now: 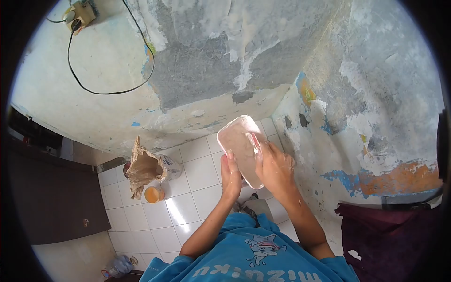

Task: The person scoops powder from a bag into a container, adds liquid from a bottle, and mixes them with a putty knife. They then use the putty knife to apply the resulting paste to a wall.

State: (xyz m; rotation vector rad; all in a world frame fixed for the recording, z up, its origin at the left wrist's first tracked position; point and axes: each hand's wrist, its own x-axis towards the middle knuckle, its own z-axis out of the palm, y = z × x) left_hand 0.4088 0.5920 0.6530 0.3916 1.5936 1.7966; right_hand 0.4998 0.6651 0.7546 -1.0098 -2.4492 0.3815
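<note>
A white rectangular tray (248, 120) with rounded corners is held up in front of me, coated inside with wet beige putty (237, 143). My left hand (230, 176) supports it from the left side, thumb lying along the edge and fingers curled underneath, partly hidden. Over the tray's right side, my right hand (276, 170) is closed around a putty knife (253, 141) with red and white showing, its working end down at the putty. Pale smears of putty mark the right hand's fingers and forearm.
Patchy, scraped walls (197, 56) meet at a corner ahead. A crumpled brown paper bag (143, 169), a white tub (171, 168) and an orange container (153, 194) stand on the tiles. A black cable (105, 93) hangs at upper left; maroon cloth (390, 239) lies at right.
</note>
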